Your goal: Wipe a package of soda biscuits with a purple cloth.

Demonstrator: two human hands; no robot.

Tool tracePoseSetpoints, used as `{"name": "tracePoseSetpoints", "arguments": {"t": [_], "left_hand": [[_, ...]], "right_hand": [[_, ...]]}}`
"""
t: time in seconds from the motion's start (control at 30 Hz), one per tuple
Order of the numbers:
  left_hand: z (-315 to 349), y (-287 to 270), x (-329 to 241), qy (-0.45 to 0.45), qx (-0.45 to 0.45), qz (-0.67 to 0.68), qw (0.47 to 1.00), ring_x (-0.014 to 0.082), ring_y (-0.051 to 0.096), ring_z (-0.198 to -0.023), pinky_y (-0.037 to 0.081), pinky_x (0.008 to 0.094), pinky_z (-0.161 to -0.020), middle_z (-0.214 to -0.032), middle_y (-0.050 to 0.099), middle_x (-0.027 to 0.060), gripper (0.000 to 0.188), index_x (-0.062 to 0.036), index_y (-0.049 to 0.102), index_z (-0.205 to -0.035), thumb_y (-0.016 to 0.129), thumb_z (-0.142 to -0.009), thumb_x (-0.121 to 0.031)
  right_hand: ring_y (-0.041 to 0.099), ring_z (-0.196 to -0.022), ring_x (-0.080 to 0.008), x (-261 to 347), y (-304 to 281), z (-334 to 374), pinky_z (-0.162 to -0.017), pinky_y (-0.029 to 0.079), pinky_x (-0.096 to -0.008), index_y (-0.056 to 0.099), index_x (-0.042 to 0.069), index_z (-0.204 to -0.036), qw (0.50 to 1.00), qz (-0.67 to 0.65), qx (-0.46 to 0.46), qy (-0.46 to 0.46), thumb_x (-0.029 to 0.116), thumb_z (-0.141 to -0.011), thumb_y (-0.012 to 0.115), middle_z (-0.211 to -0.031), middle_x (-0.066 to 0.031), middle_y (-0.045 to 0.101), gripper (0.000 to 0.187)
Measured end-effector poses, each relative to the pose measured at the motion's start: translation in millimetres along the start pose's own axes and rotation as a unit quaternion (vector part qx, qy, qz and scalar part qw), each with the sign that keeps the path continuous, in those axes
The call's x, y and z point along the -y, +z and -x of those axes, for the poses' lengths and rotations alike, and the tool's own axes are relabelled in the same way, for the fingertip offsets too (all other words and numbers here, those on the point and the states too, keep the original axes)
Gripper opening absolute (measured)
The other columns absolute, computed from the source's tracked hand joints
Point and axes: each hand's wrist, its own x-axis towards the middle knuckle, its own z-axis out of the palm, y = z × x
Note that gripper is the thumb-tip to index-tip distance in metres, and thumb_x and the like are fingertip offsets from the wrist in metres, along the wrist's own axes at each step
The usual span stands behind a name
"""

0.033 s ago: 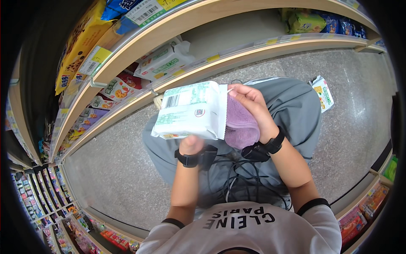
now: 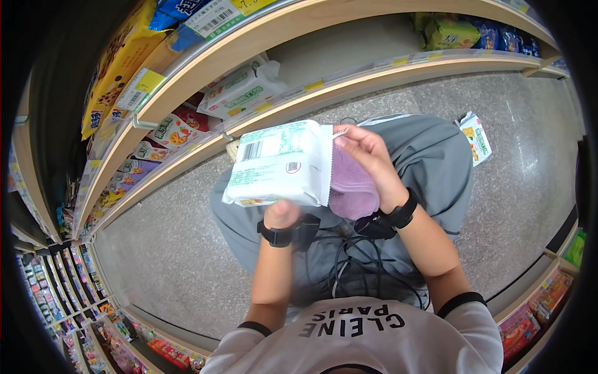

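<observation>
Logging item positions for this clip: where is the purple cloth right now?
In the head view, the purple cloth is just right of the picture's centre, between the crimped right end of the white package and the right hand.

The package (image 2: 274,177) is showing white colour with green print (image 2: 294,136) and black barcode stripes (image 2: 252,151) — the cloth (image 2: 352,177) is looking purple, the trousers (image 2: 436,146) grey, the floor (image 2: 174,249) speckled grey.

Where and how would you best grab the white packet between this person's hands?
Probably around the white packet's left end, coming from the left, gripped top and bottom: it looks thick and boxy there, while the purple cloth and right hand crowd the other end.
</observation>
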Motion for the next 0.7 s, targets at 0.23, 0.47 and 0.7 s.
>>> {"name": "tracePoseSetpoints", "arguments": {"t": [0.23, 0.47, 0.7], "left_hand": [[-0.5, 3.5, -0.1, -0.029, -0.042, 0.029, 0.998, 0.0225, 0.045, -0.119, 0.036, 0.0381, -0.102, -0.127, 0.049, 0.0056, 0.09, -0.0075, 0.04, -0.131, 0.081, -0.06, -0.044], [1.4, -2.3, 4.5, -0.02, -0.005, -0.001, 1.0, 0.0228, 0.047, -0.118, 0.036, 0.0384, -0.102, -0.126, 0.05, 0.006, 0.089, -0.0068, 0.04, -0.13, 0.081, -0.06, -0.042], [1.6, -1.0, 2.1, -0.014, -0.045, 0.028, 0.998, 0.0229, 0.048, -0.116, 0.037, 0.0382, -0.101, -0.125, 0.05, 0.0063, 0.088, -0.0061, 0.04, -0.13, 0.081, -0.061, -0.041]], "right_hand": [[0.057, -0.094, -0.0084, -18.0, 2.8, 4.3, -0.079, 0.045, -0.0215, 0.047, -0.001, -0.112, 0.993, 0.058, 0.079, -0.072, -0.004, -0.083, 0.048, -0.108, -0.0085, 0.058, 0.029], [0.06, -0.084, -0.0086, -3.7, -0.7, 0.6, -0.074, 0.047, -0.0215, 0.048, 0.001, -0.108, 0.996, 0.003, 0.007, -0.087, -0.002, -0.086, 0.051, -0.098, -0.0076, 0.063, 0.023], [0.055, -0.098, -0.0089, -21.9, 1.2, 1.4, -0.084, 0.042, -0.0225, 0.048, 0.002, -0.099, 0.979, 0.1, 0.116, -0.136, -0.009, -0.082, 0.054, -0.097, -0.0033, 0.058, 0.021]]}}
